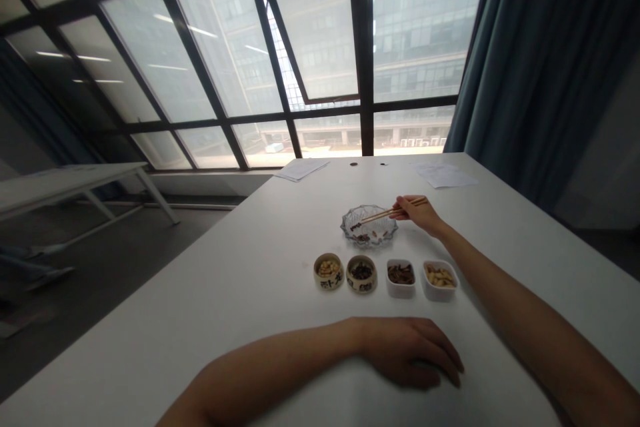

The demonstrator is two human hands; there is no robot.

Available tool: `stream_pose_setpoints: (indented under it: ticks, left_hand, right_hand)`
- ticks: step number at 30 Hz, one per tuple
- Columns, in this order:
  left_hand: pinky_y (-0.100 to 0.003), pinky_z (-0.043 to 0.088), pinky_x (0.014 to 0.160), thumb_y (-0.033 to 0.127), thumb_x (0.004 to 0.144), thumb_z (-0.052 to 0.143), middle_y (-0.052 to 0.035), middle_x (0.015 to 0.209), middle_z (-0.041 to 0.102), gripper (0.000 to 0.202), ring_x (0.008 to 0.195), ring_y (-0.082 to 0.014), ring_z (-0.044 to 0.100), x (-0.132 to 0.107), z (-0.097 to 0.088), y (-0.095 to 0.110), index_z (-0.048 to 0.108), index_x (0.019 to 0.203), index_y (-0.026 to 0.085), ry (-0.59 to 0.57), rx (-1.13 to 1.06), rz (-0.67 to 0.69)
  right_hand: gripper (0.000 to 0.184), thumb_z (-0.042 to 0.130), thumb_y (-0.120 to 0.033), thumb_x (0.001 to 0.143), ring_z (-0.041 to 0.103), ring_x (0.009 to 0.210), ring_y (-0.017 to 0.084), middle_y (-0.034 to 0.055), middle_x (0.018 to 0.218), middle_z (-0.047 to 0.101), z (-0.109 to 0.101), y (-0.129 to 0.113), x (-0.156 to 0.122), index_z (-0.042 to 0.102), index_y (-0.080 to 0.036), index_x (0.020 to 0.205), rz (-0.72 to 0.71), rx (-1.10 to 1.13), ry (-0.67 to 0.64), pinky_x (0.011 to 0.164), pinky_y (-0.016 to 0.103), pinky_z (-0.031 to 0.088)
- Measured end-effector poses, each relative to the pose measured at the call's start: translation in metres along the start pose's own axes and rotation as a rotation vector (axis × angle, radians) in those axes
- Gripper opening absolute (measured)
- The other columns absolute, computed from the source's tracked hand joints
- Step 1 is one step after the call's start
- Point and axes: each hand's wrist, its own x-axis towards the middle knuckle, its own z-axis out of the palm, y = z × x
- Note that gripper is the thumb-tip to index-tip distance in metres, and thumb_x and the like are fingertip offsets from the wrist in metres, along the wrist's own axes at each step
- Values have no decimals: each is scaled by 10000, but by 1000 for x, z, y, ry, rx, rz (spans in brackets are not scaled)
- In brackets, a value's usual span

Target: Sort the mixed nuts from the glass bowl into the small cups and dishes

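While the right hand gripped chopsticks over a glass dish already holding some morsels, the left hand lay open, empty. Four filled bowls sat just nearer than the grip.

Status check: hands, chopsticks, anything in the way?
Right hand gripping wooden chopsticks, tips over a glass dish. Left hand empty, resting on the table. Nothing between tips and dish.
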Motion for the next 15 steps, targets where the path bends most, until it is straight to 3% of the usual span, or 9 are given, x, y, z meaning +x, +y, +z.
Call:
stream_pose_setpoints:
  ticks: [15]
  left_hand:
    - [-315,387,1229,274,969,488,-199,1304,686,368,1269,-252,634,0,-1,3,708,1158,48,18,34,22]
  right_hand:
    - [471,850,-590,786,789,600,221,130,691,783,2,12,1,729,-138,733,-9,-21,8,557,233,666]
